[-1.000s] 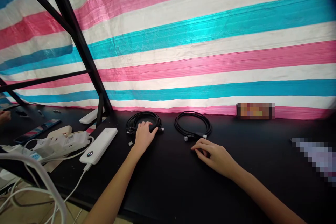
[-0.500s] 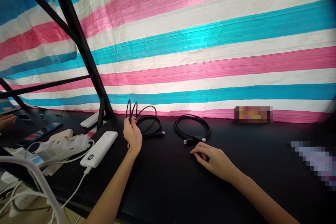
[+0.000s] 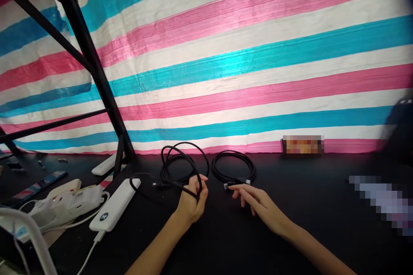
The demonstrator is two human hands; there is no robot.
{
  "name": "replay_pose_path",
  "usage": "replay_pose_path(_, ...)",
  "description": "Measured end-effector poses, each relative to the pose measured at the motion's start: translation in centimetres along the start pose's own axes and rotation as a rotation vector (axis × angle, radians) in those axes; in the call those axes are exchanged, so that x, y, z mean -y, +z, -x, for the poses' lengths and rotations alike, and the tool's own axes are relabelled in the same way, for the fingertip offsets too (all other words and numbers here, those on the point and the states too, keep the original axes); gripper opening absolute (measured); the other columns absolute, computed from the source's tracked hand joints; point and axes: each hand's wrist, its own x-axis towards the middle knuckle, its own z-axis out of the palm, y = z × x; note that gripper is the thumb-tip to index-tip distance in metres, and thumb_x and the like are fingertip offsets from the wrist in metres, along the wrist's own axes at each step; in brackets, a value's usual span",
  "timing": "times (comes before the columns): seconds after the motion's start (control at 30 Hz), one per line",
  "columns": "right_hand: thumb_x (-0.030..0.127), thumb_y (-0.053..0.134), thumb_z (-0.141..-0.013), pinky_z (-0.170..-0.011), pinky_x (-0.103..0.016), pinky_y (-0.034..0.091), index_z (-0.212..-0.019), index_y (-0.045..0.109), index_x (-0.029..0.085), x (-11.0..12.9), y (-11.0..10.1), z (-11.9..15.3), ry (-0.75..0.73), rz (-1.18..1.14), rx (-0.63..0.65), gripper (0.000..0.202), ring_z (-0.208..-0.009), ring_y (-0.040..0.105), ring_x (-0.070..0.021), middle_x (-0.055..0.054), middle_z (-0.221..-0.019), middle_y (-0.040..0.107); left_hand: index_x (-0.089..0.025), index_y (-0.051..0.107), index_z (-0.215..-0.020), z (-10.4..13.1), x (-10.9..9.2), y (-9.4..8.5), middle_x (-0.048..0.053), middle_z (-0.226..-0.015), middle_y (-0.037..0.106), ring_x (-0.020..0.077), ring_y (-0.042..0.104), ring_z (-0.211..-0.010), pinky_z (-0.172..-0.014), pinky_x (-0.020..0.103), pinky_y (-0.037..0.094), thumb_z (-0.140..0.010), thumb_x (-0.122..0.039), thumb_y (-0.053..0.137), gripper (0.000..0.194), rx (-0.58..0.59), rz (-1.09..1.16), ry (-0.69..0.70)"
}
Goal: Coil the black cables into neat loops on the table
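Fingers of my left hand [image 3: 192,200] are closed on a loosely looped black cable [image 3: 167,167], raised above the black table. Behind it, more black loops lie on the tabletop, partly hidden by the held cable. To their right rests a neatly coiled black cable [image 3: 217,171] with two light-tipped connectors at its front. My right hand [image 3: 254,204] is just in front of that coil, palm down, fingers apart and holding nothing; its fingertips are close to the connectors.
A white power bank [image 3: 118,204] with a plugged-in white cable lies at the left, beside a cluttered white power strip [image 3: 72,204]. A phone [image 3: 38,187] is farther left. Black frame bars [image 3: 100,77] rise there. A blurred box [image 3: 302,145] stands by the striped sheet.
My left hand has moved right and nearer with the black cable, whose loops have opened wider. The fingers of my right hand have spread. The camera view has shifted slightly.
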Motion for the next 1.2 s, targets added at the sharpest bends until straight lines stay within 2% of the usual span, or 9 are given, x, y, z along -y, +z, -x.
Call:
replay_pose_path(0.2, 0.049, 0.046, -0.085, -0.047, -0.020, 0.043, -0.126, 0.052, 0.020, -0.4, 0.6, -0.2, 0.074, -0.223, 0.045, 0.050, -0.085, 0.056, -0.0184, -0.010, -0.106, 0.060, -0.018, 0.051, -0.091, 0.6, -2.9, 1.4, -0.005, -0.049, 0.042, 0.0082, 0.037, -0.041, -0.046, 0.022, 0.029, -0.092, -0.032, 0.031, 0.024, 0.323, -0.025, -0.042)
replay_pose_path(0.43, 0.047, 0.050, -0.083, -0.046, -0.021, 0.046, -0.117, 0.046, 0.021, -1.2, 1.3, -0.3, 0.048, -0.281, 0.025, 0.043, -0.075, 0.060, -0.0155, -0.008, -0.103, 0.059, -0.018, 0.051, -0.099, 0.3, -4.8, 2.4, 0.001, -0.066, 0.058, 0.0107, 0.049, -0.048, -0.051, 0.022, 0.036, -0.089, -0.024, 0.035, 0.021, 0.507, -0.171, 0.085)
replay_pose_path(0.53, 0.046, 0.043, -0.086, -0.051, -0.024, 0.048, -0.113, 0.045, 0.021, -1.3, 1.1, -0.2, 0.022, -0.202, -0.010, 0.037, -0.074, 0.060, -0.0151, -0.008, -0.101, 0.060, -0.017, 0.054, -0.093, 0.4, -4.4, 2.6, 0.005, -0.069, 0.062, 0.0146, 0.056, -0.056, -0.055, 0.025, 0.038, -0.089, -0.028, 0.036, 0.022, 0.498, -0.245, 0.145)
replay_pose_path(0.6, 0.047, 0.037, -0.088, -0.054, -0.026, 0.049, -0.113, 0.044, 0.020, -0.9, 0.9, -0.1, 0.013, -0.154, -0.025, 0.036, -0.077, 0.061, -0.0163, -0.008, -0.098, 0.061, -0.017, 0.056, -0.085, 0.4, -4.1, 2.6, 0.006, -0.067, 0.062, 0.0155, 0.056, -0.058, -0.059, 0.026, 0.039, -0.090, -0.030, 0.034, 0.026, 0.403, -0.253, 0.125)
replay_pose_path(0.67, 0.047, 0.033, -0.090, -0.055, -0.028, 0.049, -0.112, 0.043, 0.020, -0.4, 0.7, -0.1, 0.022, -0.131, -0.046, 0.037, -0.074, 0.061, -0.0165, -0.007, -0.090, 0.063, -0.017, 0.057, -0.080, 0.3, -3.7, 2.4, 0.005, -0.061, 0.060, 0.0145, 0.055, -0.056, -0.059, 0.026, 0.039, -0.092, -0.034, 0.030, 0.034, 0.235, -0.150, 0.009)
replay_pose_path(0.8, 0.049, 0.029, -0.091, -0.066, -0.033, 0.050, -0.117, 0.042, 0.017, 0.5, 0.2, 0.0, 0.034, -0.154, -0.107, 0.043, -0.062, 0.064, -0.0174, 0.006, -0.052, 0.051, -0.016, 0.055, -0.070, -1.4, -2.6, 0.7, 0.001, -0.047, 0.053, 0.0121, 0.049, -0.045, -0.049, 0.024, 0.037, -0.090, -0.051, 0.026, 0.050, -0.305, 0.257, -0.371)
replay_pose_path(0.93, 0.050, 0.030, -0.091, -0.058, -0.029, 0.049, -0.120, 0.043, 0.017, 0.7, -0.2, 0.0, 0.028, -0.241, -0.190, 0.047, -0.047, 0.061, -0.0156, 0.011, -0.043, 0.036, -0.018, 0.047, -0.063, -3.5, -1.5, -2.6, -0.006, -0.039, 0.041, 0.0087, 0.039, -0.034, -0.037, 0.020, 0.030, -0.083, -0.054, 0.044, 0.042, -0.732, 0.423, -0.401)
replay_pose_path(1.03, 0.050, 0.035, -0.089, -0.047, -0.026, 0.049, -0.121, 0.043, 0.019, 0.9, -0.8, -0.2, 0.001, -0.314, -0.278, 0.045, -0.034, 0.047, -0.0096, 0.011, -0.045, 0.038, -0.018, 0.046, -0.064, -4.3, -1.3, -4.4, -0.009, -0.039, 0.034, 0.0064, 0.033, -0.031, -0.033, 0.018, 0.026, -0.082, -0.051, 0.048, 0.038, -0.889, 0.466, -0.369)
replay_pose_path(1.2, 0.051, 0.046, -0.085, -0.032, -0.020, 0.038, -0.111, 0.053, 0.019, 1.2, -2.7, -0.4, -0.016, -0.424, -0.488, 0.042, -0.028, 0.028, -0.0044, 0.011, -0.045, 0.035, -0.017, 0.048, -0.069, -4.3, -1.4, -4.8, -0.010, -0.039, 0.031, 0.0055, 0.029, -0.031, -0.031, 0.017, 0.024, -0.084, -0.048, 0.047, 0.034, -0.949, 0.415, -0.267)
